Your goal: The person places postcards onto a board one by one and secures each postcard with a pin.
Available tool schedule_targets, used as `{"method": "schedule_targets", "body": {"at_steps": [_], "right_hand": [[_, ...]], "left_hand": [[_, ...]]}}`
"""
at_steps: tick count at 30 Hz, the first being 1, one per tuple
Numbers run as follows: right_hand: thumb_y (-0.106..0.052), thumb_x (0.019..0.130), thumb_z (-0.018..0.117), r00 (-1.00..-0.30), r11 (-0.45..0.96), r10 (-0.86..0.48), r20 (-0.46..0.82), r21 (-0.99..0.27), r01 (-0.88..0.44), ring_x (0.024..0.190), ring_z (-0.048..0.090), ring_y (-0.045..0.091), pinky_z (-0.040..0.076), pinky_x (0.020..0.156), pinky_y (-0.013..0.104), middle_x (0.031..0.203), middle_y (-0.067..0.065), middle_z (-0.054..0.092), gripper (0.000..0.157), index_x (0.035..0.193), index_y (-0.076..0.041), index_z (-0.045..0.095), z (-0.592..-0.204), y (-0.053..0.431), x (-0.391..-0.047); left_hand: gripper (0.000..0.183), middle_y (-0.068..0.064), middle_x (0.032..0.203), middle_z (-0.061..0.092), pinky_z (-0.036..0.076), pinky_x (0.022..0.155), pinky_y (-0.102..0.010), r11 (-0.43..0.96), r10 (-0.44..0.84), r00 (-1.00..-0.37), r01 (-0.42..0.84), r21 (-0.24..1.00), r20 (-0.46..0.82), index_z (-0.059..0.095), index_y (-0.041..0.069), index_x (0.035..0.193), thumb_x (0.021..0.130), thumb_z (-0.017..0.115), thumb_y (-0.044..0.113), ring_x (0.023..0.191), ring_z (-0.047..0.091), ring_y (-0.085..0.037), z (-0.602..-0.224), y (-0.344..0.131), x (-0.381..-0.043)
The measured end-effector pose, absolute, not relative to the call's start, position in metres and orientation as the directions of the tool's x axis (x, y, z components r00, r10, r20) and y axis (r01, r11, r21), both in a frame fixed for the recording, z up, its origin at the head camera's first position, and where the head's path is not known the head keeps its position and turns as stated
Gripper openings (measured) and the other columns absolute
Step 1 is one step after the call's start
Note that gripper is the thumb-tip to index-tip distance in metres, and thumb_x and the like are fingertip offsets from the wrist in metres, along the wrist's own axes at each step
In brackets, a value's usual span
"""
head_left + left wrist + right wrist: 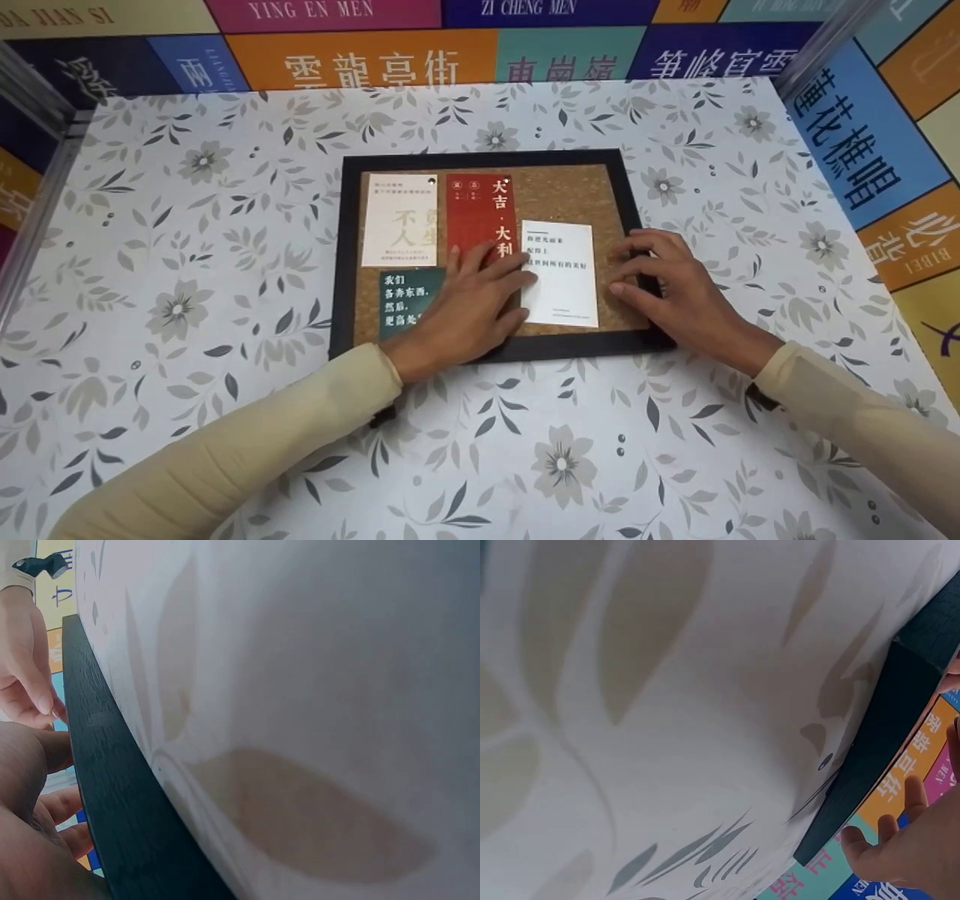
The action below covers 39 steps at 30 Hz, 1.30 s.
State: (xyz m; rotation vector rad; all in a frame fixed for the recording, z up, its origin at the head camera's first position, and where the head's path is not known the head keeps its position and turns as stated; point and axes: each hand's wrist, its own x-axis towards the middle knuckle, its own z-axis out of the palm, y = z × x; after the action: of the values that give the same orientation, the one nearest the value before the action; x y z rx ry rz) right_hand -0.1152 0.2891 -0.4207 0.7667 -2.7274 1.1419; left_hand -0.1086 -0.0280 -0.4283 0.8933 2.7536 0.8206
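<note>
A black-framed cork board (619, 202) lies flat on the table and bears several cards. My left hand (469, 307) rests over the red card (472, 210), its fingertips reaching the left edge of a white card (562, 277). It hides part of a dark green card (401, 300). Across the board's right side lies my right hand (667, 292), fingers bent loosely, its fingertips over bare cork just right of the white card. In the right wrist view the fingers (915, 799) of that hand are spread beside the frame. At upper left sits a pale pink card (401, 217).
Small dark pins (431, 181) show at the top of the pink and red cards. A white tablecloth (247, 247) with grey flowers surrounds the board. Colourful lettered panels (367, 64) stand behind the table and along its right side (847, 135).
</note>
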Motion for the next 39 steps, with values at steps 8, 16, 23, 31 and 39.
{"method": "schedule_targets", "body": {"at_steps": [8,16,23,31,39], "right_hand": [[-0.004,0.098,0.083,-0.884,0.603,-0.398,0.244,-0.657,-0.453,0.150,0.045,0.033,0.030,0.127,0.043,0.139,0.013,0.069,0.005,0.101,-0.008,0.084,-0.420,0.286,-0.123],[-0.002,0.098,0.083,-0.892,0.583,-0.385,0.238,-0.687,-0.434,0.140,0.049,0.028,0.031,0.118,0.029,0.139,0.017,0.069,0.005,0.103,-0.004,0.083,-0.419,0.288,-0.132],[-0.002,0.099,0.082,-0.903,0.591,-0.368,0.223,-0.694,-0.412,0.137,0.050,0.029,0.031,0.117,0.035,0.137,0.018,0.069,0.005,0.103,-0.002,0.083,-0.419,0.288,-0.140],[-0.006,0.100,0.081,-0.919,0.602,-0.341,0.196,-0.706,-0.374,0.138,0.050,0.035,0.032,0.117,0.049,0.138,0.019,0.069,0.007,0.100,0.002,0.080,-0.419,0.286,-0.150],[-0.007,0.102,0.080,-0.932,0.617,-0.324,0.161,-0.711,-0.337,0.137,0.050,0.032,0.032,0.118,0.049,0.139,0.016,0.068,0.006,0.099,-0.002,0.080,-0.419,0.283,-0.156]], "left_hand": [[0.046,-0.007,0.173,0.046,0.006,0.130,-0.075,0.673,0.578,-0.815,0.508,0.537,0.047,0.065,0.016,0.154,0.109,0.070,0.025,0.165,0.024,-0.043,-0.429,-0.028,-0.109],[0.046,-0.006,0.173,0.046,0.007,0.130,-0.075,0.677,0.576,-0.817,0.504,0.536,0.041,0.065,0.016,0.154,0.109,0.070,0.024,0.164,0.025,-0.041,-0.428,-0.027,-0.109],[0.046,-0.006,0.173,0.046,0.006,0.130,-0.074,0.679,0.575,-0.817,0.505,0.533,0.041,0.065,0.016,0.154,0.109,0.071,0.025,0.164,0.024,-0.041,-0.428,-0.027,-0.109],[0.047,-0.005,0.173,0.046,0.006,0.131,-0.073,0.683,0.570,-0.821,0.498,0.535,0.035,0.065,0.017,0.154,0.109,0.071,0.026,0.164,0.025,-0.040,-0.428,-0.027,-0.109],[0.047,-0.006,0.173,0.045,0.006,0.130,-0.074,0.680,0.575,-0.818,0.499,0.537,0.031,0.064,0.017,0.155,0.109,0.071,0.026,0.165,0.023,-0.041,-0.428,-0.027,-0.109]]}}
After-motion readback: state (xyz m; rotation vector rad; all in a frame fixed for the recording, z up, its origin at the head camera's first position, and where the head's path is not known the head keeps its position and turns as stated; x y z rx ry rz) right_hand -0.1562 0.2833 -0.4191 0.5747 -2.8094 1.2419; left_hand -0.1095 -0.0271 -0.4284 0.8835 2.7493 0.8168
